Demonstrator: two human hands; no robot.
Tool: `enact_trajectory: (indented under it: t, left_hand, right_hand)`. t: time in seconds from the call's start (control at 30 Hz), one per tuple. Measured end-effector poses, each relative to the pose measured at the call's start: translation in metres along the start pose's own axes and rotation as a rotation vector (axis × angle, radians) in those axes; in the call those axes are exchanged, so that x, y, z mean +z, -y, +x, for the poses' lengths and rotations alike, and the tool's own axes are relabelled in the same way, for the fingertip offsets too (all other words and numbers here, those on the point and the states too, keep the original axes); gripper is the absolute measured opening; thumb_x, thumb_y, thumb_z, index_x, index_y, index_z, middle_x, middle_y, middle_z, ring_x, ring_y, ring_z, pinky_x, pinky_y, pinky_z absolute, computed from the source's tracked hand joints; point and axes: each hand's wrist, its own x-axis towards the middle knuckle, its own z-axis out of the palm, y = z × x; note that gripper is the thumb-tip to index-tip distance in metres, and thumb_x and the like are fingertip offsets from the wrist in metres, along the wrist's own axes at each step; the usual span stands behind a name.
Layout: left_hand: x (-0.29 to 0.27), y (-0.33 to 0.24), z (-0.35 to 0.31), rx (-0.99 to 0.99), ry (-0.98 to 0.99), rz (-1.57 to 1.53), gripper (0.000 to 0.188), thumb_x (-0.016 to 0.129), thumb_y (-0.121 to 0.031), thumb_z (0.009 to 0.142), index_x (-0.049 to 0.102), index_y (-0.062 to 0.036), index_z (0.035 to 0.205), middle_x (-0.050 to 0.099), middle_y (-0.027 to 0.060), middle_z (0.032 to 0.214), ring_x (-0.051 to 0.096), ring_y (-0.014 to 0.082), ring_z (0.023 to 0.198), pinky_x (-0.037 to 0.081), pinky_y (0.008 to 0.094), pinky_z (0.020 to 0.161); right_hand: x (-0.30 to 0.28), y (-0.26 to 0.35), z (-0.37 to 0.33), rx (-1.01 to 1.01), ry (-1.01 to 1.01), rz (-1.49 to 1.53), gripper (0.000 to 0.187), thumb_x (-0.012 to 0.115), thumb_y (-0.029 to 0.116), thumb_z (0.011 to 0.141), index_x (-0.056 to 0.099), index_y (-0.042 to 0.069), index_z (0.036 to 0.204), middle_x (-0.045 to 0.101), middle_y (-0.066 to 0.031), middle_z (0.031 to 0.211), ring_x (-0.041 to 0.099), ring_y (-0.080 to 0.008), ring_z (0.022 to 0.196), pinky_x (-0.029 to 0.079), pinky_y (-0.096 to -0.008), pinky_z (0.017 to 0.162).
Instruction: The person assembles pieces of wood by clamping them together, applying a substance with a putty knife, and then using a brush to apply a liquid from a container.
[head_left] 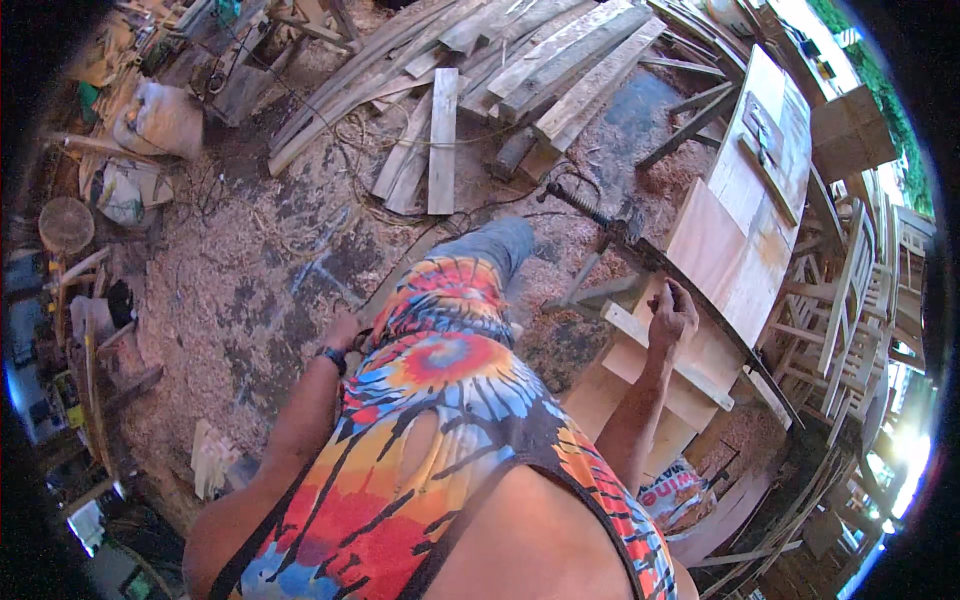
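My right hand (673, 308) is raised above the light wooden boards of the work surface (705, 240), just beside the long dark bar of a bar clamp (720, 320). Its fingers curl together, and what they hold, if anything, is hidden. The clamp's threaded screw and jaw (625, 225) stick out past the boards' left edge. A narrow wooden strip (690, 380) lies crosswise below that hand. My left hand (345, 328), with a dark band at the wrist, is down by my left hip against the tie-dyed shirt (430, 350). Its fingers are too unclear to read.
Long planks (560, 60) are piled on the shavings-covered floor (230, 300) ahead, with a loose short board (443, 140) in front. A cord (350, 150) snakes there. Wooden chair frames (840, 310) stand at right; a stuffed sack (160, 120) sits at far left.
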Motion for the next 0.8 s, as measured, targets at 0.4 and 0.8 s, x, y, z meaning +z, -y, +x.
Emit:
enact_trajectory:
  t: [0.4,0.8]
  left_hand:
    - [-0.100,0.002,0.158,0.087,0.187,-0.046,0.036,0.071,-0.039,0.085,0.074,-0.0069,0.102,0.074,0.0173,0.095,0.072,0.0346,0.081,0.057,0.0445,0.074]
    - [-0.464,-0.278,0.445,0.031,0.029,-0.464,0.034,0.068,-0.032,0.091,0.070,0.0019,0.096,0.072,0.0134,0.087,0.070,0.0204,0.076,0.055,0.0355,0.068]
  right_hand:
    - [0.025,-0.008,0.051,-0.008,-0.132,-0.158,0.022,0.066,0.011,0.093,0.071,-0.005,0.108,0.072,-0.0097,0.087,0.065,-0.0141,0.075,0.052,-0.0286,0.068]
    - [0.211,0.120,0.240,-0.022,-0.132,-0.635,0.026,0.066,0.016,0.091,0.072,0.000,0.110,0.072,-0.0144,0.086,0.068,-0.0194,0.073,0.054,-0.0344,0.068]
